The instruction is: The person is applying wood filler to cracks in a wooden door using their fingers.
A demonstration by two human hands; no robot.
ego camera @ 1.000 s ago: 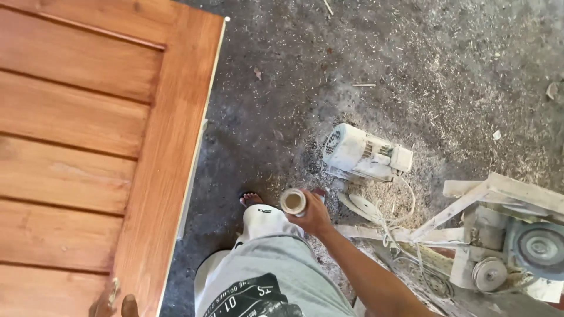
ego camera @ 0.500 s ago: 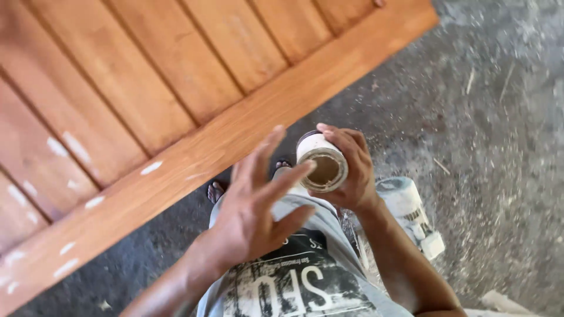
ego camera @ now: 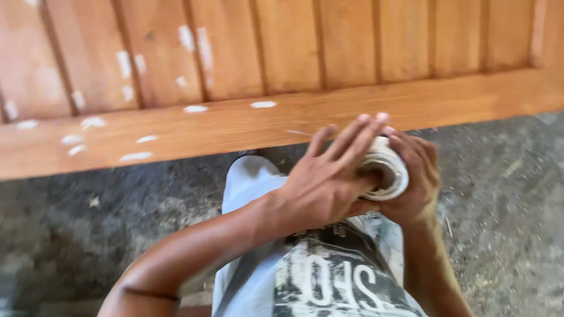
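The right hand (ego camera: 414, 176) wraps around a white roll of sandpaper (ego camera: 388, 167) and holds it tight, just in front of the wooden door (ego camera: 282, 117). The left hand (ego camera: 329, 182) has its fingers (ego camera: 352, 132) spread out and lies across the open end of the roll. The roll looks loosely wound, so it could come undone or slip out and fall onto the dusty floor (ego camera: 106, 223). The picture is blurry.
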